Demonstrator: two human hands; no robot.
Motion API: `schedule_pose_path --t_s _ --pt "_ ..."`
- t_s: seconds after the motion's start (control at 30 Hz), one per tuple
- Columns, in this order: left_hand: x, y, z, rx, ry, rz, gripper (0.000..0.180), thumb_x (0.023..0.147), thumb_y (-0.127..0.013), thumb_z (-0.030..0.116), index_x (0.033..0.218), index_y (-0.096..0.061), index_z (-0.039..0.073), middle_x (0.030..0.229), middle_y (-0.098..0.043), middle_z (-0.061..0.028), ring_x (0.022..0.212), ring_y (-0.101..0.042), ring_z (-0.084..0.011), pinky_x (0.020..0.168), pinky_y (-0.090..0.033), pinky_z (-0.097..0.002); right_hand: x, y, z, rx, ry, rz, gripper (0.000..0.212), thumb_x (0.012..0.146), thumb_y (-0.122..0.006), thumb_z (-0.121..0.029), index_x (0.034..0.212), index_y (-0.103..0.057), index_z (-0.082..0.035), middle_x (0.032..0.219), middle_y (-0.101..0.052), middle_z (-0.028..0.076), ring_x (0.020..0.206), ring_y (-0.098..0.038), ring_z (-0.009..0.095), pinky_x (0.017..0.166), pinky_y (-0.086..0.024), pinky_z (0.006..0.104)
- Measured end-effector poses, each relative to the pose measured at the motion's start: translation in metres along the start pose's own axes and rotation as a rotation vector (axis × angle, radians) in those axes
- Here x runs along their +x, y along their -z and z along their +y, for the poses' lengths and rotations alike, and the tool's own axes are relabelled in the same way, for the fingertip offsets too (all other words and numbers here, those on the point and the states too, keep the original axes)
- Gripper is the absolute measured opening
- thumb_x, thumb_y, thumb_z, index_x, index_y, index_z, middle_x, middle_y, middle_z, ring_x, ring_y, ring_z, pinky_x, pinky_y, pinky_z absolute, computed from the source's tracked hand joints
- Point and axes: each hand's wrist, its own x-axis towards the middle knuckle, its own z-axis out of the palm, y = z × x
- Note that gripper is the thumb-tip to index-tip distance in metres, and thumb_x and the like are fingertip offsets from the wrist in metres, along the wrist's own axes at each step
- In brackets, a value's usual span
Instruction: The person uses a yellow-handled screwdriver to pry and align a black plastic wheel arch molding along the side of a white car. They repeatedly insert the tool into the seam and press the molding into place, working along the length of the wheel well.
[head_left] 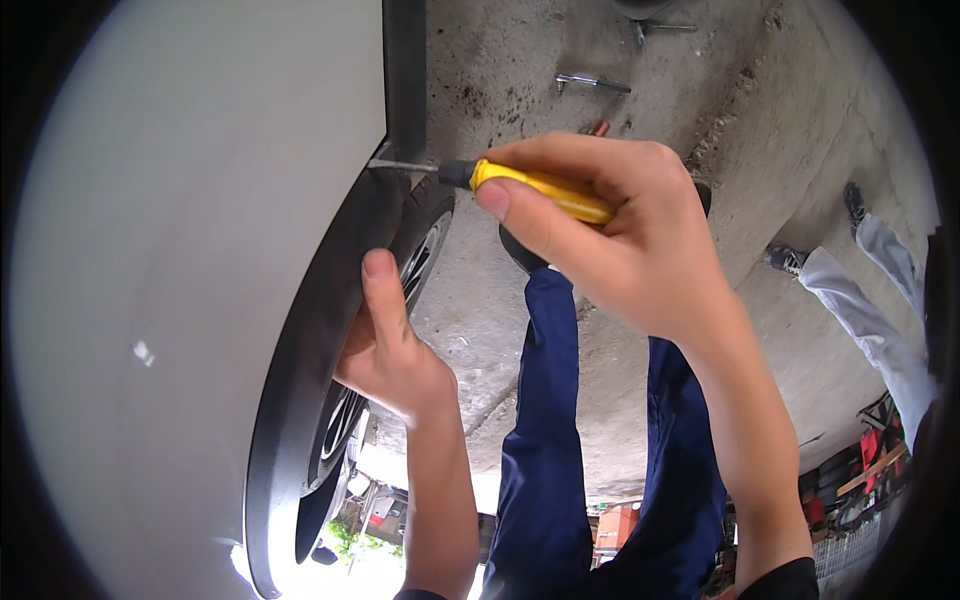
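Note:
My right hand [640, 235] is closed around the yellow handle of a screwdriver [545, 192] with a dark collar. Its thin metal shaft points left, and the tip meets the seam where the black wheel arch trim [290, 360] joins the light-coloured car body panel [180, 250]. Lower down, my left hand [405, 365] grips the edge of that trim. The thumb lies along the outer face, while the fingers reach behind it and are partly hidden. Inside the arch sits the wheel [428, 245], partly covered by the trim and my left hand.
A ratchet [595, 83] lies on the concrete floor [480, 330], near a small orange-red object [600, 129]. Another metal tool [668, 27] lies farther off. At the right stand another person's legs [850, 300]. My own legs in navy trousers [550, 400] are below my hands.

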Motion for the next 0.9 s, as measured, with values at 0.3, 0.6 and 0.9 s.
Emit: schedule_pose_path --t_s 0.3,0.6,0.9 --pt "-0.005 0.005 0.009 0.038 0.083 -0.036 0.031 0.094 -0.067 0.005 0.122 -0.063 -0.006 0.120 -0.068 -0.0151 0.104 -0.065 -0.0190 0.093 -0.048 -0.0294 0.024 0.019 -0.024 -0.079 -0.020 -0.139 0.027 0.088 -0.075 -0.019 0.095 -0.072 0.007 0.065 -0.063 0.005 0.058 -0.055 0.006 0.051 -0.041 0.0231" --pt "-0.005 0.005 -0.002 -0.006 0.125 -0.012 0.024 0.095 -0.066 0.004 0.116 -0.065 -0.007 0.112 -0.070 -0.0137 0.095 -0.065 -0.0162 0.087 -0.049 -0.0283 0.008 -0.001 -0.030 -0.348 0.193 -0.017 0.020 0.087 -0.072 -0.018 0.088 -0.071 0.002 0.057 -0.056 0.011 0.045 -0.051 0.019 0.046 -0.037 0.0287" --pt "-0.008 -0.003 0.004 -0.016 0.052 0.050 0.027 0.098 -0.066 0.019 0.111 -0.069 -0.004 0.105 -0.070 -0.0121 0.095 -0.063 -0.0155 0.090 -0.049 -0.0305 0.080 0.037 -0.015 -0.086 -0.011 -0.417 0.033 0.091 -0.069 -0.026 0.091 -0.073 0.006 0.059 -0.055 0.004 0.050 -0.046 0.013 0.048 -0.038 0.0285"
